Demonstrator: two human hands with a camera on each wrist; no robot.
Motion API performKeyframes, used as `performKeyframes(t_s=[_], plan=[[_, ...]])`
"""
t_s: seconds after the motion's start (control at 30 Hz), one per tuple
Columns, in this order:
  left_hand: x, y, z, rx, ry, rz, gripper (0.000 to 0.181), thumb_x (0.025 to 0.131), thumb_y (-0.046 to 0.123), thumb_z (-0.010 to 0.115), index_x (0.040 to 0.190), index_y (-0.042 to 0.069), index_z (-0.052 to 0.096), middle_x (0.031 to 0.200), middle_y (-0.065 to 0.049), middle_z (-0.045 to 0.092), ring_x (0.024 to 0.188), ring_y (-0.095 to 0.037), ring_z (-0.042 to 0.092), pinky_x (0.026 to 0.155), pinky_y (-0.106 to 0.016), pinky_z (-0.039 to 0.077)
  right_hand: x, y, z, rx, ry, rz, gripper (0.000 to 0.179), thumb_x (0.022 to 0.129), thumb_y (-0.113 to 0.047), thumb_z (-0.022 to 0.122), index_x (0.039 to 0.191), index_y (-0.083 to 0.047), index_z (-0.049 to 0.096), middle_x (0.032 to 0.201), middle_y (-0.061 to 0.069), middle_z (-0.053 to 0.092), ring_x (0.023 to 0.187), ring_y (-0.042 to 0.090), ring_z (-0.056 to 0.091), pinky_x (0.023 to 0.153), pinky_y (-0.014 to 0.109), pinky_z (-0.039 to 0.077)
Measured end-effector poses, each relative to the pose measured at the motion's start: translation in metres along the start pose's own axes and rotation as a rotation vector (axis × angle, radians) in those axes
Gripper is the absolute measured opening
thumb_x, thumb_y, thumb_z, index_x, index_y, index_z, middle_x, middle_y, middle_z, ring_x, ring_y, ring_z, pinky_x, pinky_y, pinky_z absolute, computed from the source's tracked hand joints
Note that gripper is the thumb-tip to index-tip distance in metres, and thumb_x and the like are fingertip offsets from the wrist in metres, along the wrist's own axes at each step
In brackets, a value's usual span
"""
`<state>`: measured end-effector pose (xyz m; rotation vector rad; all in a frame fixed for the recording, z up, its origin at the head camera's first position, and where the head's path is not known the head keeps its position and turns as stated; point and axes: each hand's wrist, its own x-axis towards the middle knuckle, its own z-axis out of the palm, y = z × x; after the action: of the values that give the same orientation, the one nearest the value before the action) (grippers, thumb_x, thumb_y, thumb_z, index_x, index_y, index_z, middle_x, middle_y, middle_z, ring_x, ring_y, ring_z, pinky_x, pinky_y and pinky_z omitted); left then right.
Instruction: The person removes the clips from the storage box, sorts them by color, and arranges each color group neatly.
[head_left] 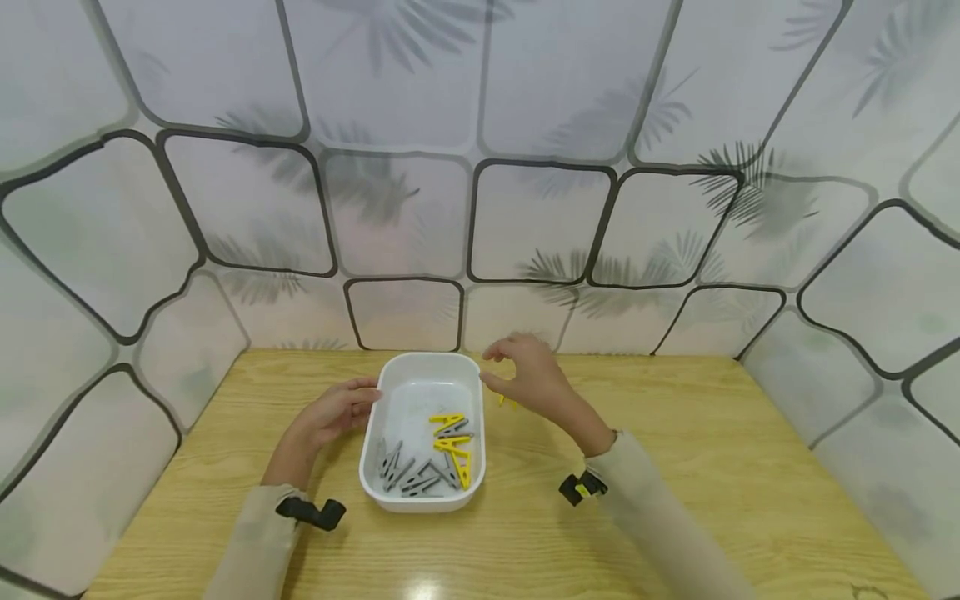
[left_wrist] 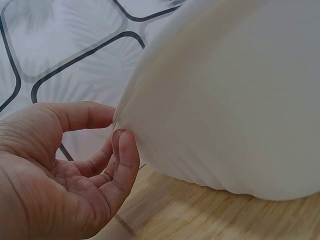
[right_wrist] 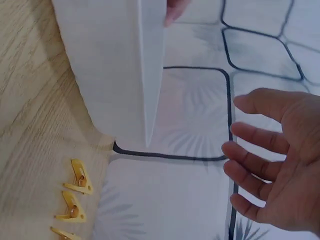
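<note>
A white plastic tray [head_left: 423, 504] stands on the table, with several grey clothespins [head_left: 411, 479] and a few yellow clothespins [head_left: 461, 471] inside. My left hand [head_left: 345, 408] is at the tray's left side. In the left wrist view the thumb meets the rim of the tray [left_wrist: 225, 110] and curled fingers touch its outer wall. Beside the tray's far right corner my right hand [head_left: 528, 375] hovers, fingers loosely spread and holding nothing. Below it, yellow clothespins [right_wrist: 72, 207] lie on the table in the right wrist view; in the head view the hand mostly hides them.
The wooden table [head_left: 675, 467] reaches back to a patterned cloth wall [head_left: 540, 225], which also encloses both sides. Dark wrist-worn camera mounts [head_left: 311, 511] sit on both sleeves.
</note>
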<state>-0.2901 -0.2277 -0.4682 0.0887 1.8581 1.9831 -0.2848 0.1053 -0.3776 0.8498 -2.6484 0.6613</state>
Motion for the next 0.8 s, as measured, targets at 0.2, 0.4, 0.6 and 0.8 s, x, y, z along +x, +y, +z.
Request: performKeyframes(t_s=[0.2, 0.4, 0.6, 0.8], plan=[[-0.002, 0.001, -0.001, -0.006, -0.008, 0.002, 0.061, 0.105, 0.016, 0.053, 0.152, -0.012, 0.027, 0.109, 0.006, 0.066, 0.094, -0.004, 0.068, 0.083, -0.022, 0.057, 0.005, -0.017, 0.007, -0.108, -0.192, -0.16, 0.022, 0.091, -0.028, 0.077, 0.108, -0.013, 0.073, 0.105, 0.005, 0.068, 0.098, 0.023, 0.057, 0.09, 0.046, 0.046], [-0.002, 0.0, 0.0, -0.014, -0.005, -0.005, 0.06, 0.105, 0.015, 0.053, 0.152, -0.011, 0.027, 0.108, 0.006, 0.066, 0.095, -0.005, 0.067, 0.084, -0.022, 0.057, 0.003, -0.028, 0.018, -0.167, -0.348, -0.236, 0.021, 0.093, -0.027, 0.076, 0.11, -0.017, 0.072, 0.11, 0.004, 0.066, 0.103, 0.023, 0.055, 0.1, 0.05, 0.044], [0.0, -0.001, 0.0, -0.013, -0.001, -0.01, 0.06, 0.105, 0.015, 0.053, 0.153, -0.011, 0.026, 0.108, 0.006, 0.066, 0.095, -0.005, 0.067, 0.084, -0.022, 0.056, 0.001, -0.033, 0.029, -0.236, -0.417, -0.32, 0.023, 0.092, -0.026, 0.077, 0.113, -0.017, 0.072, 0.11, 0.002, 0.064, 0.105, 0.022, 0.055, 0.098, 0.047, 0.044], [0.002, -0.003, -0.003, -0.024, 0.009, -0.007, 0.059, 0.104, 0.015, 0.055, 0.151, -0.011, 0.03, 0.107, 0.006, 0.067, 0.093, -0.005, 0.067, 0.082, -0.022, 0.057, 0.003, -0.037, 0.036, -0.277, -0.467, -0.358, 0.022, 0.093, -0.025, 0.077, 0.113, -0.018, 0.073, 0.109, 0.001, 0.064, 0.102, 0.02, 0.052, 0.095, 0.042, 0.042]])
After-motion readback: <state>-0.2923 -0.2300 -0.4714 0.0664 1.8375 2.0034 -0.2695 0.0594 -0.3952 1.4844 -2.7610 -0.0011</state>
